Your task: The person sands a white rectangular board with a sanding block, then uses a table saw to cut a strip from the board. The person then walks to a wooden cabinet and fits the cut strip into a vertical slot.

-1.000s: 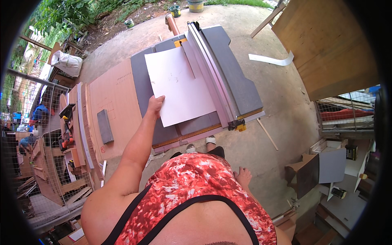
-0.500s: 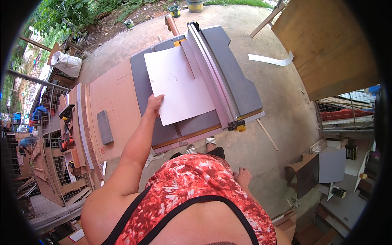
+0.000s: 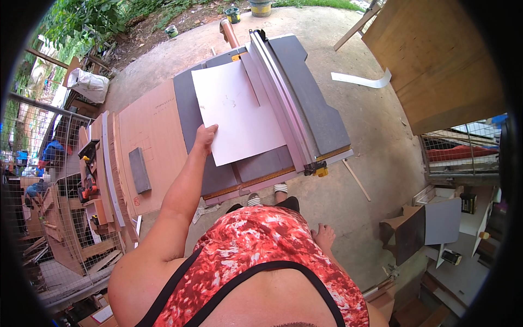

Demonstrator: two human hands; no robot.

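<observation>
And here's the left hand (image 3: 205, 137), clasping the left edge of a white rectangular sheet of board (image 3: 234, 117), thumb on top, a little nearer the close corner than the far one. The sheet lies on the dark grey, flat-topped saw table (image 3: 184, 90), its right edge running right alongside the long, straight, pale metal fence (image 3: 286, 103); whether the two touch, I can't tell. Look at the margins: a band of grey tabletop shows between the sheet's near edge and the table's front rail, another down its left side. Beyond that sits a broad, flat light-brown board (image 3: 143, 117), carrying a dark grey rectangular block (image 3: 140, 170) well apart from the hand. Over to the right hand (image 3: 324, 235), hanging loose by the hip, fingers parted, gripping nothing. Grey concrete floor (image 3: 376, 141) spreads wide on that side, from the table's right edge out to a large tan wooden panel (image 3: 436, 60), with a curling white strip (image 3: 357, 80) lying by its edge.
</observation>
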